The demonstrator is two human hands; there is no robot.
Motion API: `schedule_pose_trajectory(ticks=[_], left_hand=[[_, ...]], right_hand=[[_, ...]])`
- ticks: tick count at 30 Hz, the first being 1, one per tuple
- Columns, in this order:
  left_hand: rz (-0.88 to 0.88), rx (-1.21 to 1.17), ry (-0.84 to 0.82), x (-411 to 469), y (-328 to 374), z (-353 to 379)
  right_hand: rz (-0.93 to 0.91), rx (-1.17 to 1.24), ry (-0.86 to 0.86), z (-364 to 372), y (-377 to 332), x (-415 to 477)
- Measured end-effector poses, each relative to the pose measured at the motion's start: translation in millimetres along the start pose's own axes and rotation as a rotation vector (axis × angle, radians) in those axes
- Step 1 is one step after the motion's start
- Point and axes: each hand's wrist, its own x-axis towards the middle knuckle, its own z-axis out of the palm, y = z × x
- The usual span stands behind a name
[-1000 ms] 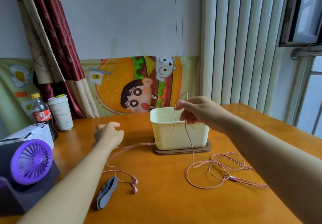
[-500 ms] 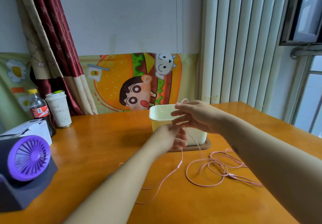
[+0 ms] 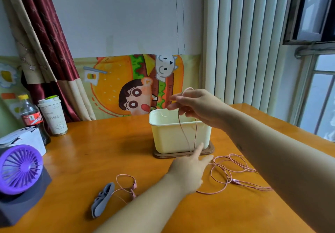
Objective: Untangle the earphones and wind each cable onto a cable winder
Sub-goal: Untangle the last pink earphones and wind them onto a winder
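Count: I see one grey cable winder (image 3: 103, 199), two pink earbuds (image 3: 134, 187) and one cream bin (image 3: 170, 136) on the table (image 3: 108, 142). The pink cable (image 3: 233, 180) lies looped right of the bin. My left forearm hides its run to the earbuds, so I cannot tell whether this is one set or two. Right hand (image 3: 197, 107) is raised over the bin, pinching a cable loop, two strands hanging. Left hand (image 3: 188, 169) reaches forward with fingers straight, gripping nothing; contact with the strands is unclear.
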Motion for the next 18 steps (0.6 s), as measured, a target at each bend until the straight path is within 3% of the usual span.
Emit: schedule_pose_trajectory(ticks=[2,5,10,13,16,18], left_hand=[[-0.127,0.228,-0.031,8,-5,4],[-0.159,0.252,-0.024,15,-17,6],[-0.176,-0.557,0.174,11,-42,-17],[-0.234,-0.95,0.332,4,-65,-38],[-0.322,-1.355,0.522,0,-87,-53],[-0.419,-1.439,0.664,-4,-100,-58]], right_hand=[[0.003,0.019,0.024,1,-2,2],[0.047,0.042,0.074,-9,3,2],[0.321,-0.042,0.008,-31,40,-6],[0.446,-0.209,-0.216,-38,65,-21],[0.424,-0.418,-0.404,-36,82,-36],[0.355,-0.539,-0.314,-37,93,-38]])
